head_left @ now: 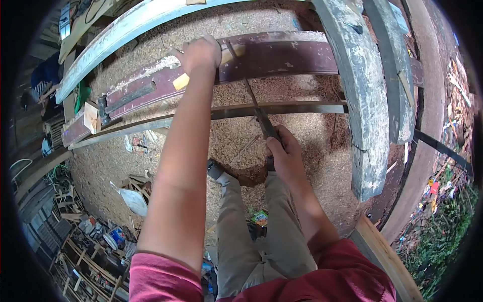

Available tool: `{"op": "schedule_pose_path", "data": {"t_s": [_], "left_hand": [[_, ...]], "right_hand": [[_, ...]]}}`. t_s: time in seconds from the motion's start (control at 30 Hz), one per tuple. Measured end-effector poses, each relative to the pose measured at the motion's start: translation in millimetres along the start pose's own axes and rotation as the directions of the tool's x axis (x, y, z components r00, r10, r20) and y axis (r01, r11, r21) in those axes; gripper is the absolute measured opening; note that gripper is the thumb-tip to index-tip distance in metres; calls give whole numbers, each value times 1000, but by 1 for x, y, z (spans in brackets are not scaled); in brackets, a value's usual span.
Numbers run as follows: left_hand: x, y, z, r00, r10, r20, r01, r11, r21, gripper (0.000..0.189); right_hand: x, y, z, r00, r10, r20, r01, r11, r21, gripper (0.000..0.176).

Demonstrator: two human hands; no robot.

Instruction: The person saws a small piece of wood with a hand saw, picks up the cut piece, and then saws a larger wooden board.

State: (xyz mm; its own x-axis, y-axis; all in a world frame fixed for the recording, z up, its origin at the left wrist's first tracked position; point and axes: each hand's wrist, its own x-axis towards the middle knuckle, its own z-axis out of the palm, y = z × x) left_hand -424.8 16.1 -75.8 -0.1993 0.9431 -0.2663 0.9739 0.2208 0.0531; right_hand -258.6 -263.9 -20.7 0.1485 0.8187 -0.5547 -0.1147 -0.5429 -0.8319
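My right hand (286,151) is wrapped round the dark handle of a handsaw (253,95), whose thin blade shows nearly edge-on and points away from me. The blade's far part crosses a short pale wood strip (232,55) on a maroon-painted beam (282,60). With fingers curled over, my left hand (201,53) grips this strip just left of the blade and presses it to the beam. The hand covers the strip's middle, and its left end sticks out below. Further left on the beam lies a hammer (130,97) beside a small wood block (92,117).
Thick weathered beams (365,100) cross at the right. A long pale beam (115,40) curves across the back, and a narrow rail (297,107) runs nearer me. Sawdust (110,166) covers the ground. Scrap wood and clutter (95,251) fill the lower left.
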Motion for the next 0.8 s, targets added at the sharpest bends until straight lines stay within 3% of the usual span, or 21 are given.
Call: {"op": "schedule_pose_path", "data": {"t_s": [0.07,0.13,0.23,0.33,0.4,0.53,0.63,0.73,0.8], "left_hand": [[-2,2,-7,1000,18,14,-18,999,30,62],[3,-2,3,996,64,-61,-58,994,95,47],[-2,0,0,991,98,-93,-81,981,174,25],[1,-3,9,981,73,-178,-65,997,50,43],[2,-3,7,984,65,-168,-64,998,13,45],[0,-1,5,985,31,-169,-38,998,-39,47],[2,-1,11,973,43,-229,-33,998,47,40],[3,-4,14,960,74,-271,-60,996,62,46],[3,-6,17,962,47,-269,-53,999,-13,44]], "right_hand": [[6,-7,5,999,19,-38,-22,997,-78,20],[16,-11,12,997,34,-74,-47,983,-177,21],[32,-28,30,993,-13,-117,-5,988,-154,24],[33,-30,28,994,23,-105,-39,988,-148,28],[28,-5,19,996,21,-88,-38,981,-190,30],[37,-23,25,986,65,-154,-105,958,-265,33],[66,-46,34,996,-4,-86,-19,965,-260,33],[56,-81,41,993,70,-98,-96,953,-287,35],[46,-46,26,989,140,-54,-150,915,-375,36]]}}
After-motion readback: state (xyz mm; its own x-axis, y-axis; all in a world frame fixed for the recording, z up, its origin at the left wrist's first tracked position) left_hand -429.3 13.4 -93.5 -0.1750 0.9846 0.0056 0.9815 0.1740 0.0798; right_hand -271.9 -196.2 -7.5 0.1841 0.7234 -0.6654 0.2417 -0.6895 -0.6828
